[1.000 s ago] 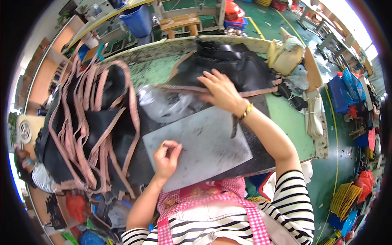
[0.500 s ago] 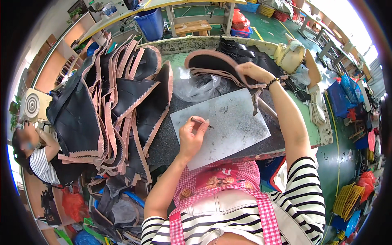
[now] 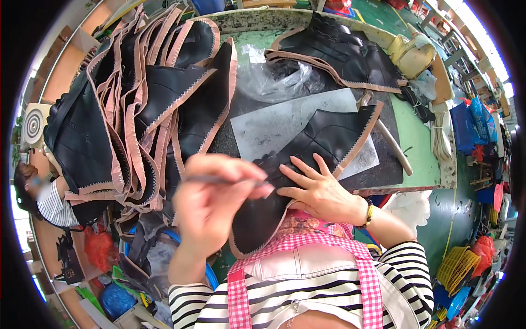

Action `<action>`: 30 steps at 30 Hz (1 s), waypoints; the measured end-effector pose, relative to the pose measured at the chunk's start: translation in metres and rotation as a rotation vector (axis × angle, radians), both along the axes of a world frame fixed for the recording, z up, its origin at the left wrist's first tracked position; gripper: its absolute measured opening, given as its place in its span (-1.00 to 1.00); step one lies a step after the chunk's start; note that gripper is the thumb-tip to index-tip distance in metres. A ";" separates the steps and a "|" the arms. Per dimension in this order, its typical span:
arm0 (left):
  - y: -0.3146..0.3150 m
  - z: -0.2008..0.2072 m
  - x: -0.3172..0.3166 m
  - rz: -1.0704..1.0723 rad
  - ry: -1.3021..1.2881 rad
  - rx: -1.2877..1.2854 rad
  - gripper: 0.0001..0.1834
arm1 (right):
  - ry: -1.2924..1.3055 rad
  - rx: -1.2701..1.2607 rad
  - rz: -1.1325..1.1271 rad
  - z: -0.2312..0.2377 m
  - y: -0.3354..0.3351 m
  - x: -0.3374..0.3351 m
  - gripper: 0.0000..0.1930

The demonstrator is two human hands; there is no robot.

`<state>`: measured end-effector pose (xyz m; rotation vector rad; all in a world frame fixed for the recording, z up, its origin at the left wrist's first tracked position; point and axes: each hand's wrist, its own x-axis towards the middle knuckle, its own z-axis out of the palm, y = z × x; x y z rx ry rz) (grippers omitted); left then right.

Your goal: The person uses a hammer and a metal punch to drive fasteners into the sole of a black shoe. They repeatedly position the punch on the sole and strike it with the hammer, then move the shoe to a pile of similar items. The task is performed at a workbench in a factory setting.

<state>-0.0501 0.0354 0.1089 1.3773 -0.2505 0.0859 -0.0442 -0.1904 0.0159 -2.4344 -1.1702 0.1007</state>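
A black leather shoe upper (image 3: pixel 329 131) with a pink zigzag-cut lining edge lies across a pale sheet (image 3: pixel 263 120) and over the table's near edge. My right hand (image 3: pixel 320 192) rests on it, palm down, fingers spread. Just to the left, my left hand (image 3: pixel 211 197) is raised and smeared by motion, its fingers closed round a slim dark pen-like tool (image 3: pixel 213 179) whose tip points right. A hammer (image 3: pixel 393 147) lies right of the sheet, its head partly hidden by the upper.
Many similar uppers (image 3: pixel 159 104) are heaped at left. More uppers (image 3: pixel 345 52) lie at the far right beside a clear plastic bag (image 3: pixel 279 79). A yellowish container (image 3: pixel 411 55) stands at the table's right corner. Another person (image 3: pixel 46 192) sits at far left.
My right hand has brought an upper from the far pile onto the sheet and flattened its fingers on it. My left hand has lifted leftward with the tool. The view has shifted.
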 end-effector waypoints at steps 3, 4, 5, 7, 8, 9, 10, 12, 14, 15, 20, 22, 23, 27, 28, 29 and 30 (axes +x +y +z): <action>-0.009 -0.030 0.018 -0.108 0.214 -0.006 -0.83 | 0.066 -0.069 0.031 0.011 -0.001 0.005 -0.38; -0.013 -0.034 0.021 -0.113 0.203 0.047 -0.87 | 0.079 -0.109 0.054 0.013 -0.002 0.006 -0.30; -0.020 -0.039 0.024 -0.122 0.207 0.120 -0.88 | 0.086 -0.088 0.048 0.012 -0.004 0.005 -0.30; -0.036 -0.056 0.025 -0.119 0.214 0.256 -0.90 | 0.098 -0.055 0.059 0.011 -0.007 0.004 -0.29; -0.042 -0.076 0.031 -0.105 0.232 0.357 -0.92 | 0.111 -0.049 0.107 0.016 -0.016 0.007 -0.30; -0.044 -0.095 0.035 -0.072 0.254 0.394 -0.91 | 0.199 0.011 0.140 0.025 -0.033 0.015 -0.37; -0.044 -0.110 0.038 -0.044 0.302 0.370 -0.89 | 0.343 0.149 0.082 0.039 -0.056 0.027 -0.50; -0.043 -0.119 0.040 -0.028 0.342 0.358 -0.87 | 0.223 0.291 -0.611 0.044 -0.093 0.036 -0.69; -0.046 -0.113 0.040 -0.041 0.317 0.376 -0.86 | -0.177 0.074 -0.700 0.024 -0.134 0.057 -0.67; -0.048 -0.113 0.042 -0.050 0.309 0.370 -0.86 | -0.178 0.035 -0.711 0.003 -0.154 0.061 -0.66; -0.050 -0.122 0.042 -0.024 0.280 0.361 -0.86 | -0.164 -0.045 -0.800 -0.048 -0.202 0.073 -0.69; -0.051 -0.121 0.042 -0.008 0.272 0.414 -0.87 | -0.166 0.051 -0.978 -0.037 -0.208 0.074 -0.72; -0.051 -0.120 0.041 -0.002 0.267 0.438 -0.87 | -0.167 0.097 -1.067 -0.026 -0.209 0.075 -0.74; -0.051 -0.124 0.040 0.025 0.262 0.415 -0.88 | 0.076 0.781 -1.016 0.039 -0.177 0.050 -0.82; -0.051 -0.125 0.039 0.027 0.247 0.411 -0.88 | 0.114 0.767 -0.924 0.051 -0.168 0.041 -0.83; -0.051 -0.126 0.039 0.027 0.230 0.407 -0.88 | 0.148 0.754 -0.833 0.058 -0.159 0.032 -0.83; -0.051 -0.126 0.038 0.023 0.213 0.429 -0.89 | 0.263 0.753 -0.742 0.062 -0.145 0.022 -0.83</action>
